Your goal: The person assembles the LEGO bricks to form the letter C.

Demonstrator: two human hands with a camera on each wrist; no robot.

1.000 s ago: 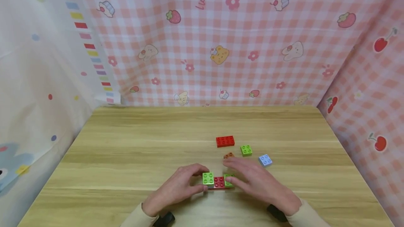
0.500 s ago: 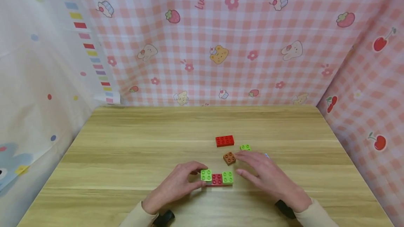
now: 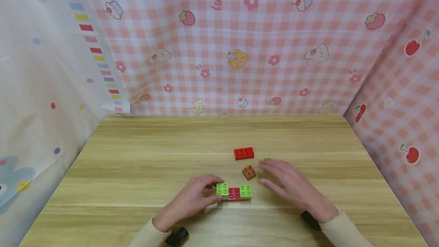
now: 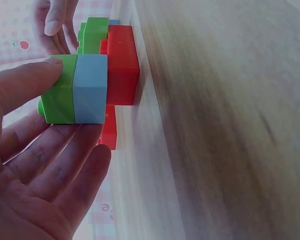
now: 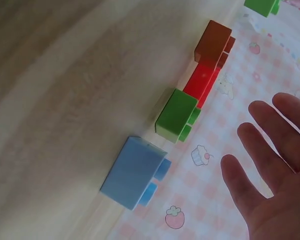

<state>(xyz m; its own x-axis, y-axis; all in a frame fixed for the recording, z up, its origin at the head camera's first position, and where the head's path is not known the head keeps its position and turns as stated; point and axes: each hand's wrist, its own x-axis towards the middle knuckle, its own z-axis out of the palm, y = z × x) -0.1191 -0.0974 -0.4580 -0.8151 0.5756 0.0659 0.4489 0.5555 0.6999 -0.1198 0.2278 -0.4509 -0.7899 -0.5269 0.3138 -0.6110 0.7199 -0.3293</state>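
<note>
A: Where's the build?

B: On the counter [image 3: 154, 155], between the hands. Long red plastic base brick [image 3: 234, 193] lying flat, studs bare in the middle. Square lime-green plastic brick [image 3: 245, 191] on its right end. On the left end, a square light-blue plastic brick [image 4: 91, 89] with a second lime-green square brick [image 3: 222, 189] on top.

A: Left hand?

B: The left hand [image 3: 190, 200] pinches the green-and-blue end, thumb on one side, fingers on the other.

A: What's changed?

B: The right hand [image 3: 291, 186]. A second ago its thumb lay over the right-end green; now it's apart from the build, fingers spread, nothing held. Right wrist view shows a gap between fingers and loose bricks.

A: Meaning?

B: My judgement: that green looks seated well enough to leave alone. Build seems partway along, left hand steadying it, right hand free to select. Which piece, can't tell.

A: Loose pieces?

B: Square brown plastic brick [image 3: 249, 172] just beyond the build, now uncovered. Loose lime-green square brick [image 5: 176, 114] further out, mostly behind the fingers in the head view. Loose light-blue square brick [image 5: 132, 172] out of sight there, plain from the right wrist. Long loose red plastic brick [image 3: 244, 153] farthest back.

A: Past that?

B: Pink-and-white checked cloth [image 3: 205, 41] behind the counter.
</note>
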